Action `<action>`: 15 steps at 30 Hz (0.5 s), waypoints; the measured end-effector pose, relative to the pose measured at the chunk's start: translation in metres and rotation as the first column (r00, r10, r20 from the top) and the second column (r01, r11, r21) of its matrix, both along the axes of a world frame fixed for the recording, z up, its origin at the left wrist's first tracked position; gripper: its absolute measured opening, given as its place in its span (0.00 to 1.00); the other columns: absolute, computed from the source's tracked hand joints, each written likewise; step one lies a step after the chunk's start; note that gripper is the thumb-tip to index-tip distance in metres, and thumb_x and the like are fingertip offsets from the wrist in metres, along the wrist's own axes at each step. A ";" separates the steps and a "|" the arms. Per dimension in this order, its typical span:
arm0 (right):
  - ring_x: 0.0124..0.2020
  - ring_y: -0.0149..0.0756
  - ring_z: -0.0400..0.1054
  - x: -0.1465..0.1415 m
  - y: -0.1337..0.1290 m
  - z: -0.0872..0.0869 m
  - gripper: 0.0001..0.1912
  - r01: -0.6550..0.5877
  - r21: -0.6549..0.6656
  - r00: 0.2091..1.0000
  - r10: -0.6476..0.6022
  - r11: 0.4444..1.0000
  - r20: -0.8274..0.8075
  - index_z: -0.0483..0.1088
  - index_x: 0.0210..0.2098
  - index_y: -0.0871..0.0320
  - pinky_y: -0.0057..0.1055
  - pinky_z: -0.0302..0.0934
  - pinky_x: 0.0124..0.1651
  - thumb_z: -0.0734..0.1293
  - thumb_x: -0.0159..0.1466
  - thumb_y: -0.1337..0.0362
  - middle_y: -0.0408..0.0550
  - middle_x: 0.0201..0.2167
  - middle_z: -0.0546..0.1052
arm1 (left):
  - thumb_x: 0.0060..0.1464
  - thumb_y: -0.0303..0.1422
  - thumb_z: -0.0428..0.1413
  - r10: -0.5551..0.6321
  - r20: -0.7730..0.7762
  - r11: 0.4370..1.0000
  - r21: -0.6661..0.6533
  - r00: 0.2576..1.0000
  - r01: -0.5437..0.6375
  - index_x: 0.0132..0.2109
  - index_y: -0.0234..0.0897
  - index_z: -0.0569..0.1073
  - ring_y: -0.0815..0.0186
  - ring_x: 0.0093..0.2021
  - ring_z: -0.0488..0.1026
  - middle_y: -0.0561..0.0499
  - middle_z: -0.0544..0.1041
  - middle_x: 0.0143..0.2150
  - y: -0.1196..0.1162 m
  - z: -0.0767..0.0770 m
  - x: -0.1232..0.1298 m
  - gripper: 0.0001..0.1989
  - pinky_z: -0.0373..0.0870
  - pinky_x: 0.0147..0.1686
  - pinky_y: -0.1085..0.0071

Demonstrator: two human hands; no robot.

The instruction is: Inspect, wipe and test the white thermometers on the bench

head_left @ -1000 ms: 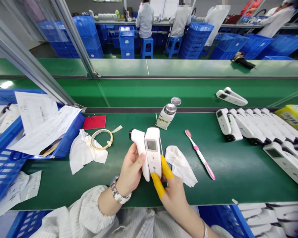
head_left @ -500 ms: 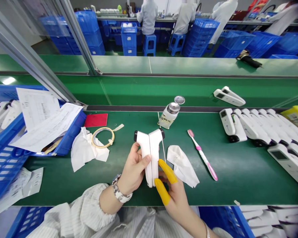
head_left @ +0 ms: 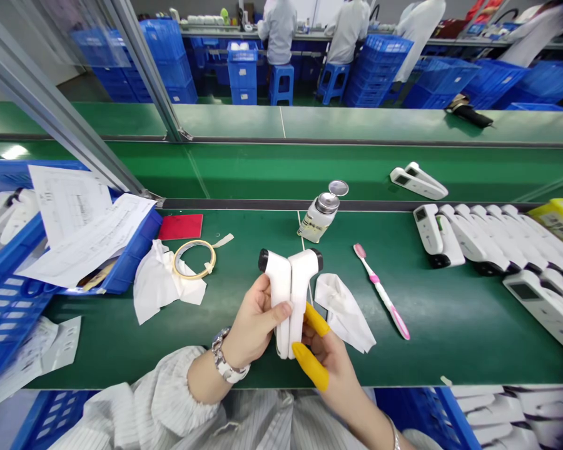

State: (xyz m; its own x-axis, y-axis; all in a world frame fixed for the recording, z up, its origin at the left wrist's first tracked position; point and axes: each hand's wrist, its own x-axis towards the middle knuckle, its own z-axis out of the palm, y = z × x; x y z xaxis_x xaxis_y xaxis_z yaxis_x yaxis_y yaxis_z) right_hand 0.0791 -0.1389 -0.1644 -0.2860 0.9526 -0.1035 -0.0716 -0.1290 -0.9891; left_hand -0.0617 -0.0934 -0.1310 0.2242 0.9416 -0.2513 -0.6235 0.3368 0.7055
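Two white infrared thermometers with black tips stand side by side in front of me, handles pressed together and heads pointing apart. My left hand [head_left: 256,319] is closed around the left thermometer [head_left: 279,281], its thumb lying across the handle. Yellow finger cots cover the thumb and forefinger of my right hand [head_left: 326,350], which pinch the lower handle of the right thermometer [head_left: 303,275]. Its other fingers are curled and partly hidden. Just right of the hands lies a crumpled white cloth [head_left: 344,309]; a pink-and-white toothbrush [head_left: 382,294] rests beyond it. A bottle with a raised metal lid [head_left: 319,219] stands behind.
At right several white thermometers [head_left: 485,240] lie in rows near a yellow box [head_left: 560,219]. Another pair [head_left: 420,181] is on the green strip behind the bench. To the left are a tape roll [head_left: 194,259], a red card [head_left: 181,227] and a blue crate [head_left: 136,256] with papers.
The two held thermometers have shifted slightly right and tilted, their heads a little lower. The thermometer pair on the green strip has moved left.
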 end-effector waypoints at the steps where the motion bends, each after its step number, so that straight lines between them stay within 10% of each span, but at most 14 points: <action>1: 0.42 0.43 0.68 0.000 0.000 0.001 0.26 0.007 -0.005 1.000 -0.007 1.000 -0.004 0.57 0.57 0.51 0.39 0.65 0.42 0.66 0.61 0.60 0.52 0.43 0.72 | 0.42 0.32 0.64 0.000 0.002 1.000 -0.001 1.000 0.000 0.47 0.39 0.67 0.61 0.36 0.75 0.44 0.77 0.44 0.000 0.000 0.000 0.23 0.75 0.32 0.65; 15: 0.52 0.47 0.64 0.006 0.008 0.017 0.27 -0.163 -0.139 0.965 0.129 0.977 -0.227 0.63 0.53 0.51 0.43 0.59 0.53 0.70 0.56 0.54 0.50 0.50 0.71 | 0.47 0.40 0.60 -0.053 -0.177 0.987 0.141 0.983 0.079 0.47 0.35 0.70 0.57 0.37 0.74 0.42 0.76 0.41 -0.002 -0.013 -0.002 0.22 0.71 0.32 0.67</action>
State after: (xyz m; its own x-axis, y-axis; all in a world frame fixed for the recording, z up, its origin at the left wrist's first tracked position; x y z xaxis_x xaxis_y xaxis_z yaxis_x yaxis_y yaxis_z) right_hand 0.0847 -0.1304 -0.1472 -0.4524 0.8759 -0.1675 -0.2500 -0.3048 -0.9190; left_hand -0.0641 -0.0957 -0.1441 0.2527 0.9557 -0.1512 -0.4686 0.2576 0.8450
